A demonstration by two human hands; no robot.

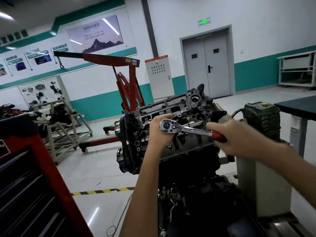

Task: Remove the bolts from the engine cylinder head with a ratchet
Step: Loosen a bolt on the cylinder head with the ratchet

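Chrome and a red grip mark the ratchet (191,130), which lies across the top of the cylinder head (171,106), its round head toward the left and its handle running down to the right. The left hand (158,132) is curled round the ratchet's head from beneath, thumb over the top, apparently steadying it on the fastener. The socket and the bolt under it are hidden behind that hand. The right hand (229,137) is wrapped firmly round the red handle, placed to swing it. The cylinder head sits tilted on the engine, which is carried by a grey stand (248,177) at the right. Its upper face is bare, with open holes and cavities showing. A few small bolts (169,145) seem to sit along the near edge, though they are too small to count or to tell whether they are loose. No removed bolts lie anywhere in view, so the job looks to be in its working stretch: one bolt is likely being turned, others probably left, and how many are out cannot be told. A red hoist (109,60) stands behind, and a red tool chest (34,168) fills the lower left.
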